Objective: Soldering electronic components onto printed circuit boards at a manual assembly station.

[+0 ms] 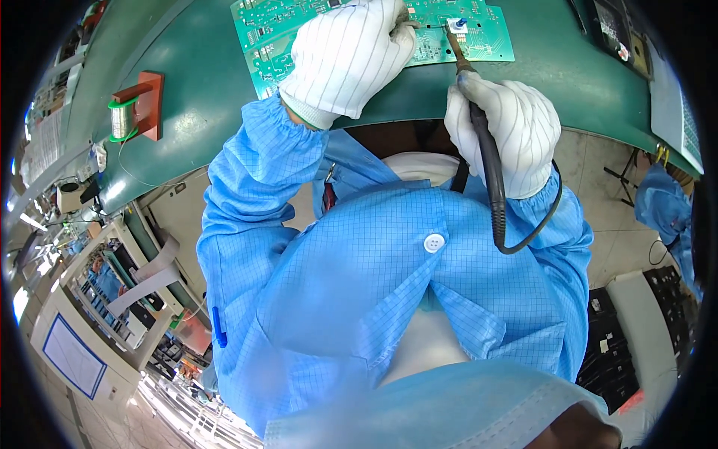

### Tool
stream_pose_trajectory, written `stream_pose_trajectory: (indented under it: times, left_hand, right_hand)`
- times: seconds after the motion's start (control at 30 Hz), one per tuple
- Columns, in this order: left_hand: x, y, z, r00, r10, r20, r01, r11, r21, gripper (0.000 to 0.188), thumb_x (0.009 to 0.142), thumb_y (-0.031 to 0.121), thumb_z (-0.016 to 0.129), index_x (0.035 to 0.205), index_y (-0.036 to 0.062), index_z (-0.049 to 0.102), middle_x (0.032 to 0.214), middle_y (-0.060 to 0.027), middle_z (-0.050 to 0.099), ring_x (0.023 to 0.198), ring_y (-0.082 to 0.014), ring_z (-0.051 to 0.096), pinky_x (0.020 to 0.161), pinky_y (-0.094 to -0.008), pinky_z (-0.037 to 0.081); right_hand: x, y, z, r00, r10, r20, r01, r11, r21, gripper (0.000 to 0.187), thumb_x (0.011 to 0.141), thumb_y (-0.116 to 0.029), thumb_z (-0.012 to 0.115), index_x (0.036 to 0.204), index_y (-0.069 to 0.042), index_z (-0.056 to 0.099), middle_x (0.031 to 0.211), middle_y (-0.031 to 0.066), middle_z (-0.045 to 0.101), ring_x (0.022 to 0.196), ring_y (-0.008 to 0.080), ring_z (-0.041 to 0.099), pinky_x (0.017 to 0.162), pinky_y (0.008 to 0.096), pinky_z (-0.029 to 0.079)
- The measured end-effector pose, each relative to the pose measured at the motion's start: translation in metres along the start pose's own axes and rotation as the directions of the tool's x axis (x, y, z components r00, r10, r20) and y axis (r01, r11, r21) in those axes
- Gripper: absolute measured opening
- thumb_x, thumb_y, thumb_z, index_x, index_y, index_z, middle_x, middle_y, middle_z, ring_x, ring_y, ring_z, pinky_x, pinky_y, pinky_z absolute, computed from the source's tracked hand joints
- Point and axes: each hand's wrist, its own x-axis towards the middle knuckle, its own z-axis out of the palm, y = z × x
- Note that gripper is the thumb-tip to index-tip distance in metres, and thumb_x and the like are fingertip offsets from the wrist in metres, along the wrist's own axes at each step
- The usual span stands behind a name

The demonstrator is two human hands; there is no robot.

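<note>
My right hand, in a white striped glove, grips a soldering iron with a dark handle. The iron's tip touches or nearly touches the board beside a small white part with a blue shaft. On the bench's far side lies a green circuit board. Over its middle, my gloved left hand has its fingers pinched. A thin solder wire runs from those fingertips toward the iron's tip. Part of the board is hidden under the left hand.
At left on the green bench, a solder spool sits on a red-brown holder, its strand trailing over the bench's near edge. The iron's cable loops by my right sleeve. Dark equipment stands at far right.
</note>
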Motion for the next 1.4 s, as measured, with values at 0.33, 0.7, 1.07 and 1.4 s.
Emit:
stream_pose_trajectory:
  times: [0.33,0.7,1.07,1.4]
  left_hand:
    - [-0.0027,-0.0045,0.0024,0.999,0.024,0.023,-0.023,1.0,-0.003,0.013,0.08,0.017,0.063,0.082,0.0076,0.055,0.07,-0.0129,0.059,0.063,-0.0286,0.062,0.056,-0.0386,0.049]
    - [-0.0054,-0.0054,0.0057,0.994,0.104,-0.033,-0.101,0.993,0.068,0.011,0.077,0.014,0.062,0.084,0.0083,0.054,0.072,-0.0115,0.056,0.062,-0.0267,0.06,0.054,-0.0367,0.049]
    - [-0.0071,-0.0056,0.0048,0.994,0.109,0.022,-0.111,0.988,0.11,0.014,0.077,0.016,0.063,0.087,0.0098,0.054,0.072,-0.0112,0.057,0.061,-0.0251,0.061,0.052,-0.0359,0.049]
    - [-0.0038,-0.0032,-0.0001,0.983,0.181,0.008,-0.18,0.971,0.155,0.015,0.077,0.016,0.063,0.088,0.0107,0.054,0.07,-0.01,0.055,0.06,-0.0249,0.06,0.052,-0.0349,0.049]
  right_hand:
    - [-0.0008,-0.0011,0.0047,0.999,-0.015,0.047,0.017,0.999,-0.032,0.023,0.069,-0.008,0.074,0.09,-0.003,0.064,0.062,0.0056,0.053,0.051,0.0199,0.056,0.047,0.0296,0.046]
    - [0.0019,-0.0049,0.0056,1.0,0.017,0.026,-0.017,1.0,-0.006,0.023,0.068,-0.004,0.074,0.088,-0.002,0.063,0.062,0.0062,0.058,0.051,0.0201,0.06,0.048,0.0285,0.049]
    - [0.0005,-0.0053,0.0039,0.999,0.032,0.044,-0.032,0.999,-0.011,0.024,0.068,0.0,0.076,0.089,-0.003,0.065,0.065,0.0059,0.062,0.051,0.0193,0.061,0.048,0.0277,0.049]
    - [0.0002,-0.0059,0.0028,0.998,0.04,0.057,-0.04,0.999,-0.008,0.023,0.068,-0.001,0.076,0.088,-0.003,0.065,0.068,0.0061,0.064,0.054,0.0192,0.063,0.05,0.0284,0.05]
